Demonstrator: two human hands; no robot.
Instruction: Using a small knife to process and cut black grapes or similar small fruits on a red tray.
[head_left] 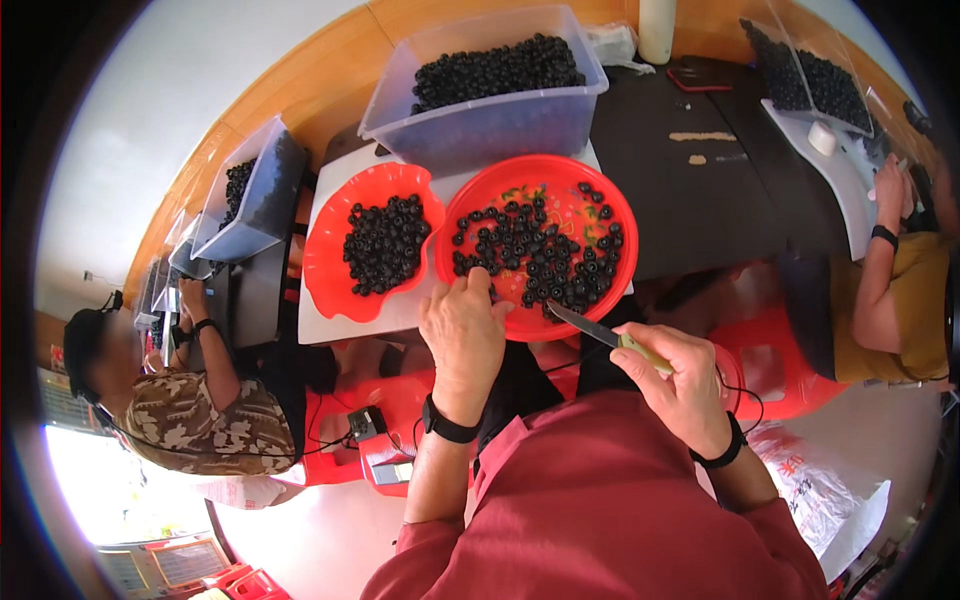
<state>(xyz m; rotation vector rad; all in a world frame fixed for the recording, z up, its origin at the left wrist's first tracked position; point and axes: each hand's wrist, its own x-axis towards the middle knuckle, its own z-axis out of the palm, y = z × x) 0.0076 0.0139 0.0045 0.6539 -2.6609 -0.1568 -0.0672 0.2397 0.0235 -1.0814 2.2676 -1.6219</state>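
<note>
My right hand (678, 378) grips a knife (590, 327) by its yellow-green handle. The blade slants up and left, its tip over the near part of a round red tray (628, 205). Inside the tray lie many small, shiny, dark round pieces (540, 250) that look like beads or berries. At the tray's near left rim is my left hand (462, 335), its fingers bent and pressed together. Whatever its fingertips hold is hidden. Left of the tray, a red scalloped dish (325, 255) holds a heap of similar dark pieces (388, 245).
Behind the dishes stands a clear plastic bin (480, 130) of dark pieces. A dark table (690, 210) extends right, with a red-edged phone-like object (700, 87) on it. Co-workers sit at left (210, 410) and right (905, 300). Red stools (765, 365) stand below.
</note>
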